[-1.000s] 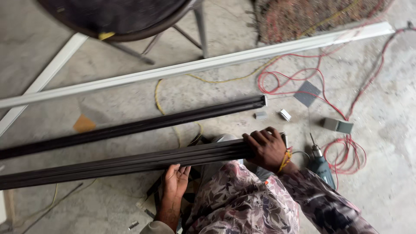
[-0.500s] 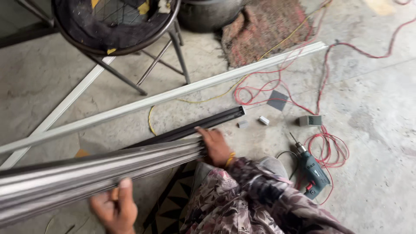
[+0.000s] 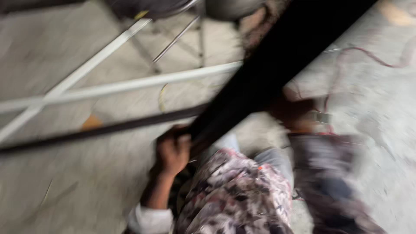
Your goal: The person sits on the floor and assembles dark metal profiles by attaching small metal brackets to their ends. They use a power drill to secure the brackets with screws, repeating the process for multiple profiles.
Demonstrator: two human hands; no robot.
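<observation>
- The view is heavily blurred; fine detail cannot be made out anywhere.
- A long black bar (image 3: 277,73) runs on a steep slant from the upper right corner down toward the middle, close to the camera and well above the floor.
- The left hand (image 3: 172,151) sits at the lower end of that bar, fingers (image 3: 184,139) curled over it. It appears closed around the bar, though the blur keeps me from judging how tight the hold is.
- The right hand (image 3: 294,113) shows only as a dark smear just right of the bar, below its middle. Whether it grasps the bar or merely lies beside it, I cannot tell.
- A second black bar (image 3: 108,128) lies nearly flat on the concrete floor (image 3: 65,190), running from the left edge toward the left hand.
- Above it, a white bar (image 3: 130,86) lies across the floor, almost parallel to the second black bar.
- Another white strip (image 3: 82,71) crosses it at a slant from the left edge toward the top.
- The metal legs of a stool (image 3: 177,37) stand at the top, behind the white bar.
- A red cable (image 3: 368,55) trails over the floor on the right.
- A small orange scrap (image 3: 92,122) rests just above the floor-level black bar, toward the left.
- The person's patterned clothing (image 3: 242,195) fills the bottom centre, with a pale cuff (image 3: 149,219) at the left wrist.
</observation>
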